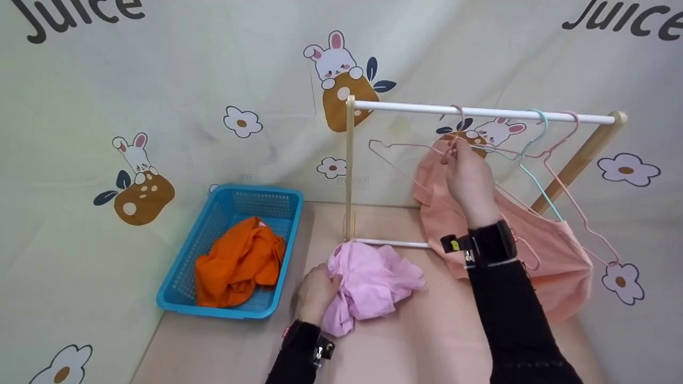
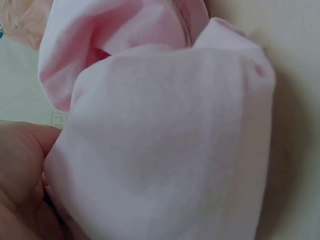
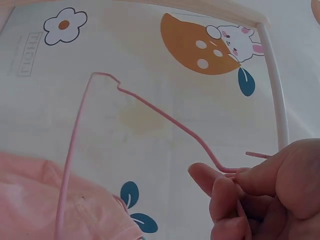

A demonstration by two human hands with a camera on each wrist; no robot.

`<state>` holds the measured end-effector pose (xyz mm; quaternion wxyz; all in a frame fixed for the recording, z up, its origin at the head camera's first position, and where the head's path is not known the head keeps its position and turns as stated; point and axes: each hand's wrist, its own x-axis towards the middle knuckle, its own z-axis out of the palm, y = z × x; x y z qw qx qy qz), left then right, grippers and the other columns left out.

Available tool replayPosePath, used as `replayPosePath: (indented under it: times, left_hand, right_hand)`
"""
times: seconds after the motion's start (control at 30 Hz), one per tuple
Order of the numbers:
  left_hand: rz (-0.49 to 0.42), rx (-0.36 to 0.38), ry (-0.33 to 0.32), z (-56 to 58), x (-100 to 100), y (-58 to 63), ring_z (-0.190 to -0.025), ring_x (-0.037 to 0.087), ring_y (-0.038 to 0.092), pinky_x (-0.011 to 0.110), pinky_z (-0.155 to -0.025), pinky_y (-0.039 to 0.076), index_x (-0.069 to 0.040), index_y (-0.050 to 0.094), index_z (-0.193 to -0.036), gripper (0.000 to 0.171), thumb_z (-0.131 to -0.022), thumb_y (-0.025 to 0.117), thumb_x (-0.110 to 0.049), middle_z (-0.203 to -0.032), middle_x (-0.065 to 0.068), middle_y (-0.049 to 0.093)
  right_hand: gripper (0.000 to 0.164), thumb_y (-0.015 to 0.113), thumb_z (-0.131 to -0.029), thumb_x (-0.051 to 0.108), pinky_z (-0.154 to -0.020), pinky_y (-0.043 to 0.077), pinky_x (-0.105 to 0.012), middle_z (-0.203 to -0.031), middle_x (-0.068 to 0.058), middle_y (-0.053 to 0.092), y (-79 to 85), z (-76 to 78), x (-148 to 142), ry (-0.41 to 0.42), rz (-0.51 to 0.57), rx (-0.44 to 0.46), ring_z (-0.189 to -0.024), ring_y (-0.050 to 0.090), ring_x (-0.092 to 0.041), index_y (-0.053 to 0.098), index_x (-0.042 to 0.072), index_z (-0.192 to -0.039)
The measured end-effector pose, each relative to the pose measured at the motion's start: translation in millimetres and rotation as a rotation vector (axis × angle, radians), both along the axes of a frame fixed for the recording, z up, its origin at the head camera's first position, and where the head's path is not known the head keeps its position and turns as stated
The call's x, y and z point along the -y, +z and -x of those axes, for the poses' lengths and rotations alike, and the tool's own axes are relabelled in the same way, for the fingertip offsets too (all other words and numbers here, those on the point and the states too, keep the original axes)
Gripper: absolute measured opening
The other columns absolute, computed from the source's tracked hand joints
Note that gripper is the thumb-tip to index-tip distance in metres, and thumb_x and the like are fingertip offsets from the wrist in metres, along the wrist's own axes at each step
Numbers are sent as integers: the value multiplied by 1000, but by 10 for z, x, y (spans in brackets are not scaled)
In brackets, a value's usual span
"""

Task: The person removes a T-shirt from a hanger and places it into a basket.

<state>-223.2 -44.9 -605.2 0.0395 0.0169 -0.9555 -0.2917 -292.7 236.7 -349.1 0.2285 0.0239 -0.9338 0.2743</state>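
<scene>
My right hand (image 1: 472,176) pinches a pink wire hanger (image 1: 397,145) at its neck, just below the white rod (image 1: 400,106) of a clothes rack. In the right wrist view, the hanger's bare shoulder (image 3: 160,111) slopes away from thumb and forefinger, with no garment on it. Low at the left, my left hand (image 1: 316,293) grips the edge of a bunched light pink garment (image 1: 373,277). Its folds fill the left wrist view and partly hide the fingers. Behind my right forearm, a peach garment (image 1: 555,250) hangs from the rack.
A teal hanger (image 1: 532,178) and another pink hanger (image 1: 566,186) hang at the rod's right end. Left of my left hand stands a blue basket (image 1: 213,311) holding an orange garment (image 1: 240,261). A wooden post (image 1: 349,170) supports the rack's left side.
</scene>
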Motion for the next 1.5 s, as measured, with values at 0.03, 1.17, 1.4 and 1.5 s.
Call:
replayPosePath:
  times: [0.03,1.17,1.4,1.5]
  left_hand:
    - [14,-16,7,-1,-15,1,-84,38,64,49,-73,52,3,63,-99,35,-89,73,-28,-89,18,63]
    - [360,-117,-152,-354,-663,-361,-118,43,46,63,-71,48,-33,61,-131,70,-67,89,-35,-134,18,47]
    - [296,-111,-201,-305,-577,-329,-100,34,52,57,-67,50,-28,66,-114,50,-72,77,-3,-107,15,53]
    - [280,-121,-226,-318,-531,-346,-96,33,54,57,-66,51,-24,68,-107,43,-73,73,3,-102,16,55]
  right_hand:
    - [24,50,-102,9,-80,49,-55,-105,-23,69,-21,-6,8,3,-9,-20,-95,65,-43,56,-7,-119]
    - [66,73,-84,21,-110,21,-63,-148,-19,46,-982,-1228,-551,131,-98,-281,-134,42,-42,50,3,-142]
    - [67,74,-84,18,-110,19,-66,-148,-18,46,-1118,-1298,-629,130,-100,-253,-130,44,-44,49,6,-145]
    - [66,74,-83,16,-110,20,-66,-146,-19,48,-1182,-1325,-658,132,-101,-272,-128,46,-46,50,4,-143]
